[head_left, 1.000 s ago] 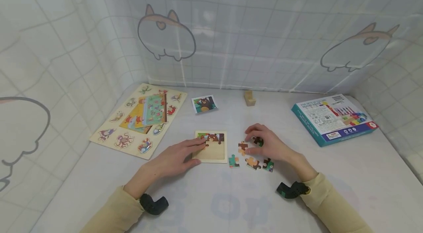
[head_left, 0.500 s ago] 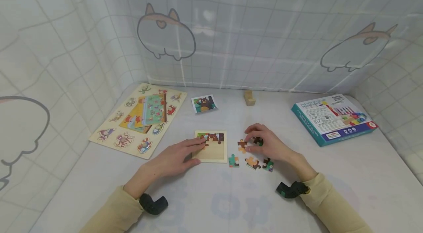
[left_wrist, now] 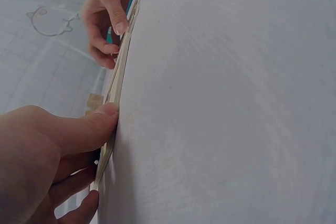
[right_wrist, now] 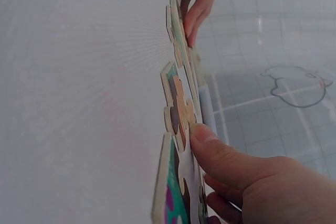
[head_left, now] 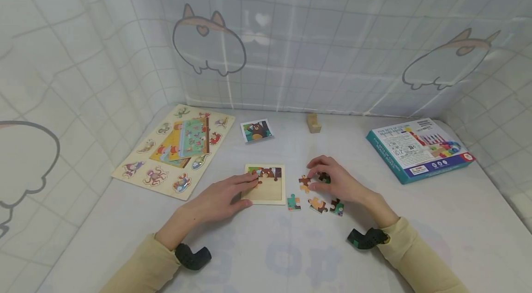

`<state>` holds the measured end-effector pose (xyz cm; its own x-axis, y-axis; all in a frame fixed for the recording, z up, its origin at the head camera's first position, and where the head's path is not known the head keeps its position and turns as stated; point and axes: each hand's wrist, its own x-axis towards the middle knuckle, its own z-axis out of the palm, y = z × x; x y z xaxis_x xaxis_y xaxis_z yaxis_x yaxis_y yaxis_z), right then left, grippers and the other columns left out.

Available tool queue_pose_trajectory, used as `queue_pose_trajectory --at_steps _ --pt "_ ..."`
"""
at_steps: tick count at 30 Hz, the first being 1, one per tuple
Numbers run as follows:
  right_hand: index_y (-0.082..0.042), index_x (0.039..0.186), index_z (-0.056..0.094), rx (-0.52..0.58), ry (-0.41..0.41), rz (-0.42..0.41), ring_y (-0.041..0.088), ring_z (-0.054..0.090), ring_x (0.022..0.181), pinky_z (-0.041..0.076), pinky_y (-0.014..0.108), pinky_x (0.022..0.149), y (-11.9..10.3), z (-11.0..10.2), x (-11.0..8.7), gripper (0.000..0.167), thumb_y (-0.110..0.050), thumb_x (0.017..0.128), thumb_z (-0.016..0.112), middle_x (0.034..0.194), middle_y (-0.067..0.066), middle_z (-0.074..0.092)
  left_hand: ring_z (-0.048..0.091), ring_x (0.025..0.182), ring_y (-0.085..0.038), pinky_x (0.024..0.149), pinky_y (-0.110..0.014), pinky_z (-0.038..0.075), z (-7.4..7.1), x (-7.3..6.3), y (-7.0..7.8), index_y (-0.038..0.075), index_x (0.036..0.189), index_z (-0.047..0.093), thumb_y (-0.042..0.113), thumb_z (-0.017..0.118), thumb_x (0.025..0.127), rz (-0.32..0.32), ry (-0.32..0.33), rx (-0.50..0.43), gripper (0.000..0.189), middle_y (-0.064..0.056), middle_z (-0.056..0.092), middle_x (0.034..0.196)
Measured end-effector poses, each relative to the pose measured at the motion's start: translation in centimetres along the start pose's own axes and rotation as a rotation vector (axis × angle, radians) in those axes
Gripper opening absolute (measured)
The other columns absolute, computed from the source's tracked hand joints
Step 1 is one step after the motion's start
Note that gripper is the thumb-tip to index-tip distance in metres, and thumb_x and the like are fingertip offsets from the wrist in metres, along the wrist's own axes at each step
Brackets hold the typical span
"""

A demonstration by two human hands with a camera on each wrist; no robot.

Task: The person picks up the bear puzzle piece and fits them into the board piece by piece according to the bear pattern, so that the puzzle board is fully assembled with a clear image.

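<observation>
A square wooden puzzle tray [head_left: 269, 196] lies in the middle of the table, with part of a bear picture in its upper half. My left hand [head_left: 222, 198] rests on its left side, fingers extended over the picture and thumb at the near edge [left_wrist: 52, 145]. To the right of the tray, my right hand [head_left: 335, 181] pinches a brown and peach puzzle piece [head_left: 305, 183] between thumb and fingers, low on the table. Under that hand a dark piece [head_left: 324, 177] is partly hidden. Nearer me lie a teal piece [head_left: 293, 202], a peach-brown piece [head_left: 317, 205] and a dark green piece [head_left: 337, 207].
A bear picture card [head_left: 256, 131] lies behind the tray, and a small wooden block [head_left: 314, 124] stands farther right. At left is a sea-animal board [head_left: 141, 175] with picture cards [head_left: 194, 138] on it. A teal-sided box [head_left: 420, 149] sits at right.
The brown and peach piece has turned slightly under my right fingers between the first frame and the second, then stayed nearly still. My left hand has kept its place on the tray.
</observation>
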<state>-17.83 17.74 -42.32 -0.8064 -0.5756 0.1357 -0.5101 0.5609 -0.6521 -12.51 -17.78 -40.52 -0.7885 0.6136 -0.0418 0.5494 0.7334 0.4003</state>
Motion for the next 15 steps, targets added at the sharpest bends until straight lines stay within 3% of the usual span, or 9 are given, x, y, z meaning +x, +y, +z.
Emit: queue_pose_trajectory --at_steps 15 --pt "-0.018 0.103 0.069 0.020 -0.011 0.002 0.025 0.047 0.124 0.045 0.050 0.104 0.22 0.00 -0.10 0.014 -0.023 0.091 0.074 0.131 0.004 0.056 0.035 0.148 -0.026 0.116 -0.048 0.037 -0.11 -0.08 0.09 0.015 0.150 0.047 0.040 0.060 0.099 -0.016 -0.008 -0.007 0.059 0.002 0.037 0.161"
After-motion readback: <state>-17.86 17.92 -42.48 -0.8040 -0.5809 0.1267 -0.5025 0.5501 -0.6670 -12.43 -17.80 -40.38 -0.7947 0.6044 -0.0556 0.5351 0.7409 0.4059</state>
